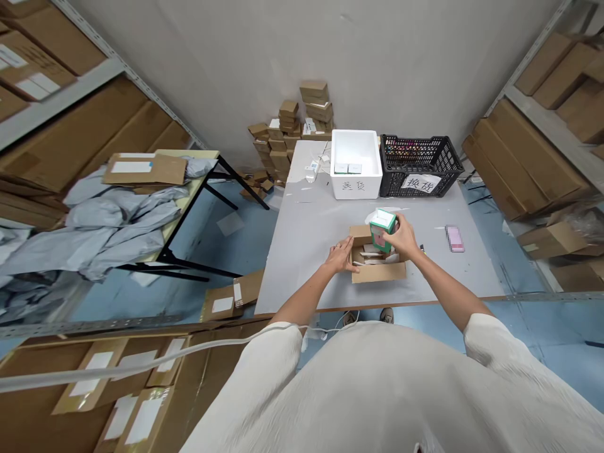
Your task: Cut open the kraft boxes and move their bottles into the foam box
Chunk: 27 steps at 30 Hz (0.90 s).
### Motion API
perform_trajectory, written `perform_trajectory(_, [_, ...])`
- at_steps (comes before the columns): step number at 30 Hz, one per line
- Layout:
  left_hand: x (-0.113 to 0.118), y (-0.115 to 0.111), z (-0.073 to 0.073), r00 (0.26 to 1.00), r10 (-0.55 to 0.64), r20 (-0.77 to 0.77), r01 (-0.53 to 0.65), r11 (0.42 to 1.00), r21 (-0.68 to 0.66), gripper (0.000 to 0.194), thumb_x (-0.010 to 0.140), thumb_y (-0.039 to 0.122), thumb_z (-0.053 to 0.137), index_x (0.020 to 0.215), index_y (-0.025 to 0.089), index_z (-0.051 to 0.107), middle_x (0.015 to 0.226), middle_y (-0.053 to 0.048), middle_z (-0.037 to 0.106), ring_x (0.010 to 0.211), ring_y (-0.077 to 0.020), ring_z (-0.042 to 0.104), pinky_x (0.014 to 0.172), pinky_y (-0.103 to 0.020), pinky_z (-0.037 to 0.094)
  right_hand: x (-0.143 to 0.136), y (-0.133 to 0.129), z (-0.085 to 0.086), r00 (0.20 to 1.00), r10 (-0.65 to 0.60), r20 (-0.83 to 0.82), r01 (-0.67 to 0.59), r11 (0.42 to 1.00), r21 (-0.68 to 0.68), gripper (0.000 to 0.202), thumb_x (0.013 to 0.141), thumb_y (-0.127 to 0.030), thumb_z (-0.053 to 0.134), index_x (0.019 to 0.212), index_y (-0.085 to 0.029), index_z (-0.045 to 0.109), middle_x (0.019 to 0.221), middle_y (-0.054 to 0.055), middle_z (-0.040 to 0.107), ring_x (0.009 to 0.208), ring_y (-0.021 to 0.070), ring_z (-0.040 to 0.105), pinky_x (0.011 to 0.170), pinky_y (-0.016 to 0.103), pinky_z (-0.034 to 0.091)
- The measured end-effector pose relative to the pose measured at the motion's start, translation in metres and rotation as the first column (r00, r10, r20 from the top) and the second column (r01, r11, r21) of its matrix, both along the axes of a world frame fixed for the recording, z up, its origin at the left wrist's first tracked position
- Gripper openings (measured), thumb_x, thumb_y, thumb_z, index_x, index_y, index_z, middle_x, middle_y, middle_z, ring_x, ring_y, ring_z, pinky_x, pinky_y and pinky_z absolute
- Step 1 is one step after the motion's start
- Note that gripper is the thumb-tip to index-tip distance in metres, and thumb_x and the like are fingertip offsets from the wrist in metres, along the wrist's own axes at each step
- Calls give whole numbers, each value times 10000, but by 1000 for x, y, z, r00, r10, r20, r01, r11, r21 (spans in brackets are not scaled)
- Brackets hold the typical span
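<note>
An opened cardboard box (379, 273) sits near the front edge of the grey table, with white and brown pieces inside that I cannot make out. My left hand (340, 256) rests at the box's left side, its fingers on the cardboard edge. Above the box my right hand (400, 236) grips a small green box (377, 238) with a white top, holding it by its right side and front. Something white and crumpled lies just behind the green box, partly hidden by it.
At the table's back stand a white foam bin (356, 187) with small boxes inside and a black plastic crate (421, 167). A pink phone-sized item (455, 239) lies to the right. Left is a side table with grey parcels (108, 217). A white cable (189, 348) crosses on the left.
</note>
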State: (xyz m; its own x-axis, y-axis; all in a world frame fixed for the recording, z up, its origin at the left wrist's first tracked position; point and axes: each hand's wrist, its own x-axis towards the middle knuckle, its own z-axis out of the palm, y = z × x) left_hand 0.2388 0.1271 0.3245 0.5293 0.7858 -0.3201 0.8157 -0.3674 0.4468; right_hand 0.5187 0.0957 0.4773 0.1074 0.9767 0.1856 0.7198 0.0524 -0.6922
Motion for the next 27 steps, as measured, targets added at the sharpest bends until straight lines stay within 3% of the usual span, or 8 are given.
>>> perform_trajectory(5, [1,0,6,1000,10,-5,-10,1000,4,1602,633,804,904,1816,305,-54,1895,-164,19,1628,-554,317,1273,-602,309,24,6,20,977,-73,-203,84,995,45,596,766,-472,752,1286,-226,599,888,5,718,746,217,615,732,354,537])
perform_trajectory(10, [1,0,8,1000,11,-23,-12,1000,-3,1591,637,791,907,1818,287,-32,1892,-176,10,1624,-545,330,1278,-601,305,54,14,28,926,-85,-368,182,954,239,531,790,-460,763,1242,-245,588,1007,33,721,856,215,658,761,345,576])
perform_trajectory(14, [1,3,4,1000,16,-27,-16,1000,6,1599,620,833,894,1818,297,-18,1892,-178,19,1646,-535,304,1274,-594,321,108,26,36,911,-100,-400,271,876,398,590,812,-473,781,1303,-231,561,1096,54,697,1001,243,689,846,374,606])
perform_trajectory(17, [2,5,5,998,19,-57,-19,1000,3,1609,610,841,896,1819,283,-7,1891,-182,32,1655,-539,286,1278,-599,323,157,33,36,901,-157,-405,330,853,404,607,806,-472,782,1308,-214,559,1134,70,701,993,242,698,867,392,610])
perform_trajectory(19, [3,5,10,996,17,-82,-19,1000,-14,1612,614,835,899,1819,285,-20,1891,-177,23,1662,-538,274,1280,-601,325,183,34,26,895,-209,-394,362,855,371,624,785,-461,792,1305,-204,563,1144,78,715,976,238,703,879,393,607])
perform_trajectory(22, [5,5,19,995,12,-97,-15,999,-30,1596,637,843,884,1816,301,-46,1894,-164,14,1677,-524,251,1291,-592,319,205,26,-7,895,-285,-344,384,885,264,654,779,-452,778,1335,-187,555,1168,103,739,974,242,704,883,390,599])
perform_trajectory(27, [9,3,30,988,12,-153,-20,999,-51,1608,644,820,897,1816,287,-66,1895,-157,-4,1689,-522,220,1310,-590,294,197,-3,-80,914,-379,-146,379,925,-33,693,745,-494,790,1336,-217,556,1093,96,776,959,284,714,862,405,590])
